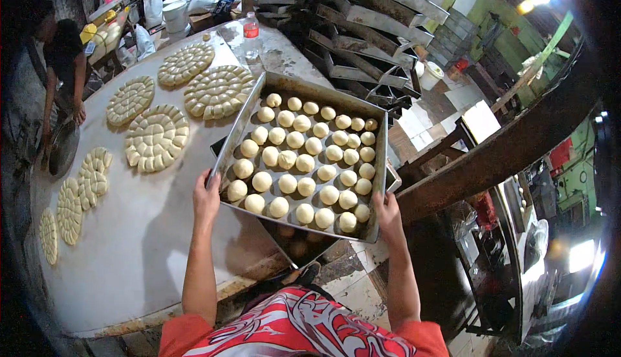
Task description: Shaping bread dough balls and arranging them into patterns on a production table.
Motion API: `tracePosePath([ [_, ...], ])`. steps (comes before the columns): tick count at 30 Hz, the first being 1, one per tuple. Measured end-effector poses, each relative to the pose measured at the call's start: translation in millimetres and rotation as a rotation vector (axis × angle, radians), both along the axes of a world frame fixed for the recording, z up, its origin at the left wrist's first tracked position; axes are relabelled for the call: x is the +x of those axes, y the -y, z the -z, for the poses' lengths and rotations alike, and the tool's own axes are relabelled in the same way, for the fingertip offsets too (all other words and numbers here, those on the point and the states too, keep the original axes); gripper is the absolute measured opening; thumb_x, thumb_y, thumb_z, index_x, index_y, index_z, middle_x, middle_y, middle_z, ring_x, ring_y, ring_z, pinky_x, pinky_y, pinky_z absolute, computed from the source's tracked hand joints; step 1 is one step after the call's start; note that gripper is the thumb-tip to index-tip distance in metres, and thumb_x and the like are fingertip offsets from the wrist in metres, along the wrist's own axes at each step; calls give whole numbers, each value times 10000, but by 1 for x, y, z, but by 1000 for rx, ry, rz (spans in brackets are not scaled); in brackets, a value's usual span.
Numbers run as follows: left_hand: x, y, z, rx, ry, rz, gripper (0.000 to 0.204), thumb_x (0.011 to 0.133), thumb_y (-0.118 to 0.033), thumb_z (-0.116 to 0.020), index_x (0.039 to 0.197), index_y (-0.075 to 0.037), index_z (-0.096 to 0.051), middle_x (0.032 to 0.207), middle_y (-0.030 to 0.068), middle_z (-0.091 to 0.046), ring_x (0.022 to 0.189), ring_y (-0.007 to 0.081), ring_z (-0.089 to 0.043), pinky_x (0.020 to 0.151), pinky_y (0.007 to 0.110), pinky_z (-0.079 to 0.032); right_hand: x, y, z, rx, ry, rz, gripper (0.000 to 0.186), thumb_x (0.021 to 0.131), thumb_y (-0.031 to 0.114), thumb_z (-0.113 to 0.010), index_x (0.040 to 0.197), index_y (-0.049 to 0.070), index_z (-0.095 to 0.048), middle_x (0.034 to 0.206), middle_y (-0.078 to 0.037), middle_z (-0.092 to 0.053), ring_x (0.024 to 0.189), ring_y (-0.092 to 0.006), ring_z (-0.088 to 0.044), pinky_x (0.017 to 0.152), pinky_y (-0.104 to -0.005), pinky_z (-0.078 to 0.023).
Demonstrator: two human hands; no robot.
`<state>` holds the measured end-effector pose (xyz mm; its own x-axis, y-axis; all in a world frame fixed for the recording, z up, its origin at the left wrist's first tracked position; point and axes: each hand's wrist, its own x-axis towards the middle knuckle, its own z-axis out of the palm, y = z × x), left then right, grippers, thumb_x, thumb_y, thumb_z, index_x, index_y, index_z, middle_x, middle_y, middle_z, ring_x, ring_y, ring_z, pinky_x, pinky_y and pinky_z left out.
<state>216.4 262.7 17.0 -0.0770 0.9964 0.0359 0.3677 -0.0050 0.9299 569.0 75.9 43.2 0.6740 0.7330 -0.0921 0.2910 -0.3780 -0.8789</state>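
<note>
Both my hands hold a deep metal baking tray (294, 223) at its near corners, tilted a little in front of my chest. Loose rows of round pale dough balls (305, 163) fill it. My left hand (207, 196) is closed round the left wall, and my right hand (388, 215) grips the right wall near its front corner. Below it, partly hidden, a second dark tray (275, 233) with some dough balls shows past the table edge. To the left, several flat rounds of dough scored into pieces (156, 137) lie on the pale table (129, 227).
A plastic bottle with a red label (251, 33) stands at the table's far edge. Stacked metal trays (369, 21) rise beyond it. A dark curved beam (491, 156) runs along my right. At far left a co-worker (65, 59) holds a round dark pan (63, 147).
</note>
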Motion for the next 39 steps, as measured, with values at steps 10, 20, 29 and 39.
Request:
tracePosePath([
  [10, 44, 91, 8, -216, 614, -87, 626, 898, -303, -537, 1364, 23, -275, 1367, 133, -379, 1247, 226, -355, 1036, 335, -262, 112, -104, 5, -215, 228, 36, 673, 780, 452, -645, 1148, -98, -523, 1072, -223, -593, 993, -290, -574, 846, -375, -447],
  [20, 60, 75, 66, -259, 645, -28, 365, 754, -194, -494, 1045, 14, -569, 1002, 120, -567, 910, 254, -546, 829, 388, -434, 93, -121, 45, -355, 182, -116, 385, 699, 200, -578, 987, -49, -634, 956, -204, -645, 850, -267, -618, 718, -399, -484],
  [29, 3, 249, 37, -94, 529, -59, 347, 808, -192, -495, 1075, 28, -532, 1034, 107, -552, 911, 254, -557, 774, 430, -464, 32, -15, 77, 5, 644, -383, 264, 772, 170, -530, 876, -55, -623, 984, -224, -571, 956, -396, -539, 923, -513, -363],
  [39, 54, 567, 43, -346, 269, -413, 394, 807, -282, -527, 1106, -25, -530, 1085, 84, -567, 970, 261, -553, 806, 421, -470, 7, 216, 95, 323, -502, -652, 713, 763, 58, -457, 1433, 199, -259, 1296, -171, -489, 1172, -258, -473, 994, -310, -330],
])
